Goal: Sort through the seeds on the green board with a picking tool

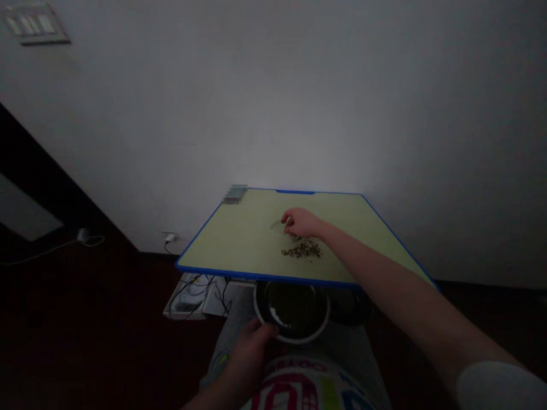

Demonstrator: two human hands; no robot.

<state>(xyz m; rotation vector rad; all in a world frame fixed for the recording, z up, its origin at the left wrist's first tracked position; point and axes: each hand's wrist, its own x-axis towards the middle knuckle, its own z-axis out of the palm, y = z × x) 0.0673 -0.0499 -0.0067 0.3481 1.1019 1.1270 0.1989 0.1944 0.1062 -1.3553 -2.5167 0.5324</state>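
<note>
My right hand (300, 222) is over the middle of the table, its fingers pinched on a thin, clear, curved piece (276, 224) whose kind I cannot make out. Just below this hand, a loose pile of small brown bits (304, 249), perhaps seeds or beans, lies spread on the table top. Down at my lap, my left hand (256, 339) grips the near left rim of a round metal bowl (294, 340). The bowl sits under the table's front edge, and its inside looks dark; its contents are unclear.
The pale yellow table (222, 245) has a blue edge and stands against a grey wall (299, 102). A blurred patch (235, 194) covers its far left corner. Below are an open white box (188, 296) with cables and a dark round container (348, 307).
</note>
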